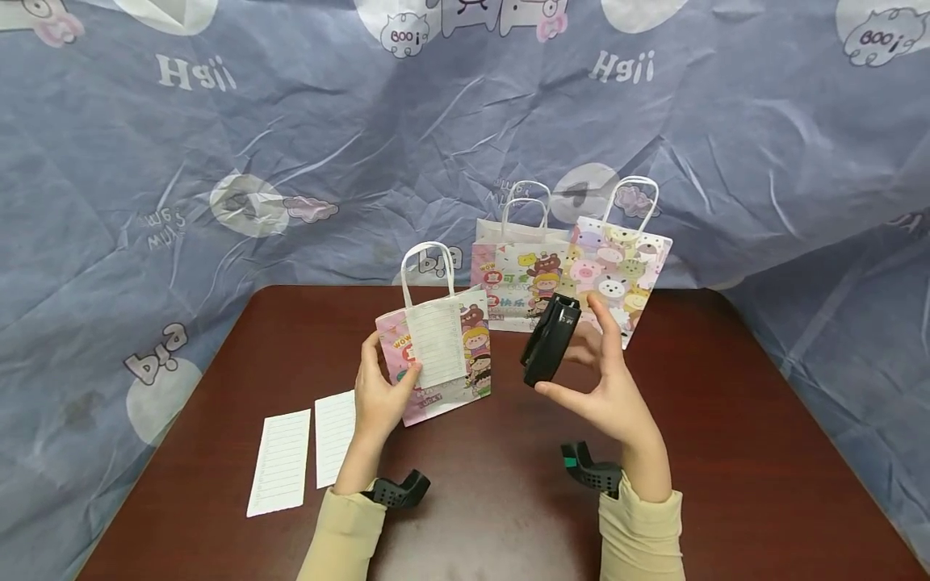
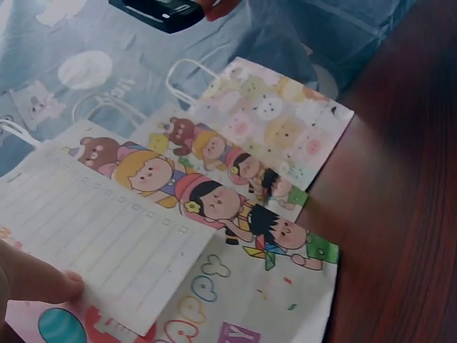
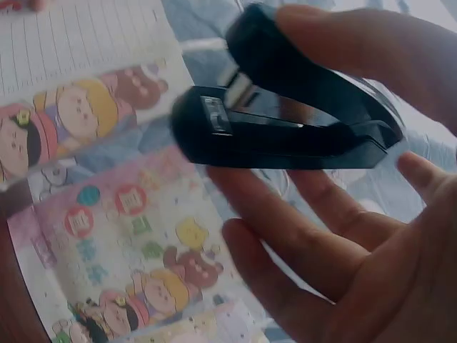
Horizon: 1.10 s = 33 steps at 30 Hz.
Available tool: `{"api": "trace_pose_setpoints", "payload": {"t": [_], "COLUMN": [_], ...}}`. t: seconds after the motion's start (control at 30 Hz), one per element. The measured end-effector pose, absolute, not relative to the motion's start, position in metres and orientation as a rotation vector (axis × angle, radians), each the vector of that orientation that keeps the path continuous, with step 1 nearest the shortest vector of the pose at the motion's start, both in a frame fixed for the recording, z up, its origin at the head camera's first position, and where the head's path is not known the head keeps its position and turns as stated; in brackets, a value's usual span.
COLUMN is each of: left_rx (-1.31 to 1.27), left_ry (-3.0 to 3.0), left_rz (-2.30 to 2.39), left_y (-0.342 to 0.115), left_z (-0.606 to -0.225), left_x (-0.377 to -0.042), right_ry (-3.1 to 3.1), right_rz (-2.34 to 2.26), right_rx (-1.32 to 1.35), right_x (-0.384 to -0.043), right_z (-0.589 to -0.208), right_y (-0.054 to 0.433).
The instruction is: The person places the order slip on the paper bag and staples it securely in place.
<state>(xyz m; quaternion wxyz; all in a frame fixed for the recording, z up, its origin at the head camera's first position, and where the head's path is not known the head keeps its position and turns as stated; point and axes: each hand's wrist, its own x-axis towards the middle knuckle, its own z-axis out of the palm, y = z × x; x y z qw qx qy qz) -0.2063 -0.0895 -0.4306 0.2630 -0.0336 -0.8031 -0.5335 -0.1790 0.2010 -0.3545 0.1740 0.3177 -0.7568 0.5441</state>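
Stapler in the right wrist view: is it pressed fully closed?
No, the stapler has its upper arm raised, leaving a visible gap above its base.

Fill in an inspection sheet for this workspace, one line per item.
Surface: dark reddish-brown table, glossy near the front.
Job's things: front paper bag with a lined slip against its face; black stapler, opened; two more slips lying left.
Clutter: cartoon-print bag and animal-print bag standing behind.
Hands: left hand grips the front paper bag, thumb on the slip; right hand holds the stapler.
Cables: nothing seen.
Surroundings: blue printed cloth behind.
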Motion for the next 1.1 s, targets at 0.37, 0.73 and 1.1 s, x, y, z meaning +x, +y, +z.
{"api": "trace_pose_setpoints", "payload": {"t": [0.37,0.73,1.1], "left_rx": [-0.015,0.1,0.153], "left_ry": [-2.224,-2.184,-2.228], "left_rz": [-1.38,-1.417,-1.264], "left_y": [-0.091,-0.086,-0.084], "left_z": [-0.449,-0.468,-0.484], "left_x": [-0.215,-0.223,-0.229], "right_ry": [-2.269,-2.299,-2.383], "right_rz": [1.65,1.765,1.788], "right_rx": [0.819,0.755,0.635], "right_x": [-0.182,-0.191,-0.198], "right_z": [-0.363,-0.379,-0.392], "right_y": [0.22,0.238,0.256]}}
